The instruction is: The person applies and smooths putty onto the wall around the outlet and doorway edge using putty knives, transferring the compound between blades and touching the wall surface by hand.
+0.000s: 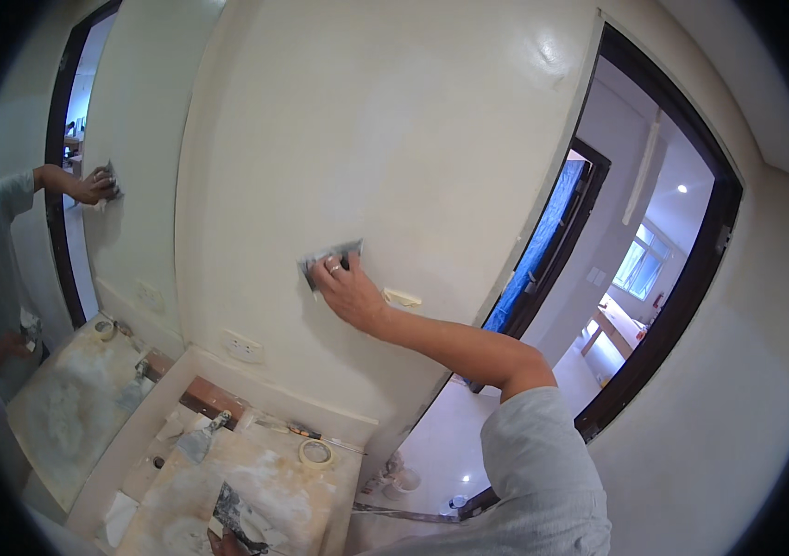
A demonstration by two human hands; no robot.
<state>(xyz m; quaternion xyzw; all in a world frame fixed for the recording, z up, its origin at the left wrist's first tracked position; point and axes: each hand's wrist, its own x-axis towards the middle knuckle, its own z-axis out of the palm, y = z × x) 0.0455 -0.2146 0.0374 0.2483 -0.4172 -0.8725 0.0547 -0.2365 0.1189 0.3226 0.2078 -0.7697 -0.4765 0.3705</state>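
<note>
My right hand (346, 295) grips a wide metal scraper blade (329, 250), which is pressed flat to the cream wall (385, 148) above a socket plate (243, 346). A strip of pale tape or trim (402, 298) is just right of my wrist. At the bottom edge, my left hand (221, 543) holds a second putty knife (229, 510) smeared with white and dark material, over a dusty, stained board (294, 486) on the counter. Much of that hand is cut off by the frame.
A mirror (130, 102) on the left reflects me. The counter holds another scraper (198, 443), a tape roll (316, 453) and a slim tool (306, 432). On the right, a dark-framed doorway (726, 222) opens onto another room with a table (605, 324).
</note>
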